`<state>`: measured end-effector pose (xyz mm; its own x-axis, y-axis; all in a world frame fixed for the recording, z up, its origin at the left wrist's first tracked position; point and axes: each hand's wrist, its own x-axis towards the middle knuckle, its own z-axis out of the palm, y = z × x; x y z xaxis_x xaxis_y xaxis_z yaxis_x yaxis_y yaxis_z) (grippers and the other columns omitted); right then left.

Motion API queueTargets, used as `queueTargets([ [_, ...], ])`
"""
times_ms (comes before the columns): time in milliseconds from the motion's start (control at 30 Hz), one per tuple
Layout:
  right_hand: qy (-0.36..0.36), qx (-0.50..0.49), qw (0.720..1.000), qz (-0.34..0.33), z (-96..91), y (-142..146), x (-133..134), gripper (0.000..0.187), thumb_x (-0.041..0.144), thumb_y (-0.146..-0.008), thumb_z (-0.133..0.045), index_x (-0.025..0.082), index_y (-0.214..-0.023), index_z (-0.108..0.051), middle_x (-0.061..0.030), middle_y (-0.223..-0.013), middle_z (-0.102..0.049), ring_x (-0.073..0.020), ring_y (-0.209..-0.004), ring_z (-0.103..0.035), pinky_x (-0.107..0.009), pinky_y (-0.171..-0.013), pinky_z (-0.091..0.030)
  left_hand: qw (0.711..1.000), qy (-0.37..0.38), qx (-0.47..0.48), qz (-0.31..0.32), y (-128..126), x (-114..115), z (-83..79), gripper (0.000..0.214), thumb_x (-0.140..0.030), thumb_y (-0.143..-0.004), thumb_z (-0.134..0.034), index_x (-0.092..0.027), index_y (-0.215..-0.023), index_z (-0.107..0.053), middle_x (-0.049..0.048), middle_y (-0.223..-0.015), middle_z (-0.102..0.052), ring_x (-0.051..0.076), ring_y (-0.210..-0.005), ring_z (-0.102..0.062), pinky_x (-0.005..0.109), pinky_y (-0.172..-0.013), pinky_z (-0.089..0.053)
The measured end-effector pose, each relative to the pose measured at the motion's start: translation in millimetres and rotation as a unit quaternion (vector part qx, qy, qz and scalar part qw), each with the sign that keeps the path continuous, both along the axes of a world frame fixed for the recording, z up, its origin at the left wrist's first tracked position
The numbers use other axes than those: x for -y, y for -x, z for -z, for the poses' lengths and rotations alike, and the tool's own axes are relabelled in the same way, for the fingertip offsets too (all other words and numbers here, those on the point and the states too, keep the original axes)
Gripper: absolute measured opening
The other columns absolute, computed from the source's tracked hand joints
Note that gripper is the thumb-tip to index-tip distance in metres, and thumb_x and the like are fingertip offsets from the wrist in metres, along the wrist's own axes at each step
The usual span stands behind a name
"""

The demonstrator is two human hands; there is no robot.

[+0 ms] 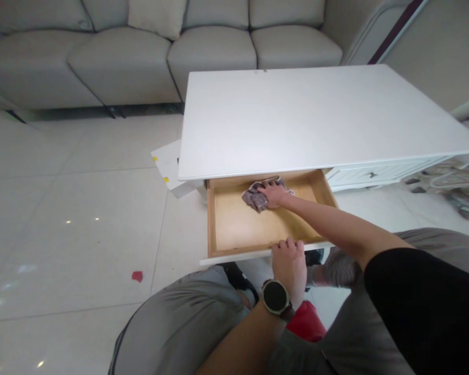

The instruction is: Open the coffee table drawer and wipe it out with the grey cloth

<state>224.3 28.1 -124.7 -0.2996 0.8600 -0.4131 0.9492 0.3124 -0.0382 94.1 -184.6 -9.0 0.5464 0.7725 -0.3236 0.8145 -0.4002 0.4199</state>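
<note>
A pulled-out wooden drawer (234,229) juts from the near side of a white coffee table (297,120). Inside it, toward the back, my right hand (274,195) presses down on a crumpled grey-purple cloth (256,199) with a pale edge. Its fingers rest over the cloth, partly spread. My left hand (289,265), with a watch (275,297) on the wrist, has its fingers hooked over the top of the drawer's white front (238,256). Only the cloth is visible in the drawer.
A grey sofa (214,54) stands behind the table. A white box-like piece (170,166) sticks out at the table's left. A red scrap (137,276) lies on the tiled floor. Something red (307,323) shows between my knees. A second drawer (371,175) is closed.
</note>
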Motion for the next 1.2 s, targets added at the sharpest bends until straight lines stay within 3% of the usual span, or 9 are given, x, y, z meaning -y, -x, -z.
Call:
queueTargets([
  [167, 0.018, 0.116, 0.983, 0.143, -1.9, -97.3, 22.5, 0.084, 0.047, -0.081, -0.063, 0.025, -0.158, -0.038, -0.0224, -0.166, -0.025, -0.0527, -0.139, -0.037, -0.068, -0.102, -0.042, 1.0, 0.01, 0.003, -0.004, 5.3, 2.1, -3.1, 0.021, -0.025, -0.096, -0.058, -0.018, -0.116, -0.061, 0.0102, -0.112, -0.065, 0.027, -0.106, -0.062, 0.043, -0.088, -0.049],
  [267, 0.023, 0.127, 0.983, 0.128, 5.2, -121.1, 32.5, 0.094, 0.049, -0.077, -0.065, 0.023, -0.162, -0.034, -0.0238, -0.168, -0.02, -0.055, -0.14, -0.036, -0.066, -0.102, -0.043, 1.0, 0.011, 0.003, -0.005, 6.7, 4.5, -3.8, 0.021, -0.022, -0.098, -0.053, -0.018, -0.117, -0.061, 0.0104, -0.113, -0.065, 0.027, -0.106, -0.062, 0.044, -0.088, -0.048],
  [467, 0.109, 0.12, 0.983, 0.084, 15.8, -107.7, 30.6, 0.12, 0.054, -0.065, -0.076, 0.024, -0.167, -0.02, -0.0248, -0.166, -0.023, -0.0471, -0.128, -0.056, -0.06, -0.103, -0.046, 1.0, 0.007, 0.0, -0.007, 6.9, 6.6, -3.5, 0.023, -0.02, -0.098, -0.051, -0.017, -0.118, -0.062, 0.0116, -0.111, -0.066, 0.027, -0.106, -0.062, 0.044, -0.088, -0.046],
  [667, 0.168, 0.112, 0.977, 0.065, 22.9, -111.0, 37.0, 0.139, 0.05, -0.042, -0.091, 0.029, -0.165, -0.028, -0.0205, -0.167, -0.026, -0.0421, -0.133, -0.053, -0.052, -0.106, -0.048, 1.0, 0.012, -0.01, -0.007, 7.2, 6.2, -7.3, 0.028, -0.017, -0.099, -0.044, -0.015, -0.12, -0.063, 0.0131, -0.113, -0.066, 0.029, -0.105, -0.063, 0.045, -0.089, -0.047],
  [800, 0.167, 0.11, 0.98, 0.018, 22.4, -116.1, 46.4, 0.134, 0.053, -0.048, -0.088, 0.027, -0.165, -0.027, -0.0212, -0.167, -0.025, -0.0417, -0.133, -0.054, -0.053, -0.105, -0.048, 1.0, 0.013, -0.003, -0.004, 8.7, 5.7, -8.9, 0.029, -0.016, -0.1, -0.041, -0.015, -0.119, -0.063, 0.0127, -0.114, -0.066, 0.029, -0.106, -0.063, 0.046, -0.09, -0.048],
  [900, 0.166, 0.121, 0.979, 0.021, 18.3, -111.1, 47.1, 0.132, 0.051, -0.051, -0.087, 0.027, -0.166, -0.025, -0.0219, -0.166, -0.025, -0.0417, -0.131, -0.056, -0.053, -0.103, -0.05, 1.0, 0.006, -0.001, -0.003, 9.1, 5.9, -8.4, 0.028, -0.017, -0.099, -0.045, -0.015, -0.12, -0.063, 0.0122, -0.114, -0.066, 0.028, -0.106, -0.063, 0.044, -0.09, -0.048],
  [1200, 0.19, 0.171, 0.967, 0.019, 2.7, -58.4, 23.3, 0.139, 0.055, -0.051, -0.09, 0.021, -0.167, -0.022, -0.0265, -0.158, -0.039, -0.0433, -0.128, -0.056, -0.056, -0.102, -0.05, 1.0, -0.001, -0.007, -0.001, 7.8, 5.3, -5.5, 0.027, -0.017, -0.099, -0.046, -0.015, -0.12, -0.063, 0.013, -0.113, -0.066, 0.028, -0.105, -0.064, 0.044, -0.089, -0.049],
])
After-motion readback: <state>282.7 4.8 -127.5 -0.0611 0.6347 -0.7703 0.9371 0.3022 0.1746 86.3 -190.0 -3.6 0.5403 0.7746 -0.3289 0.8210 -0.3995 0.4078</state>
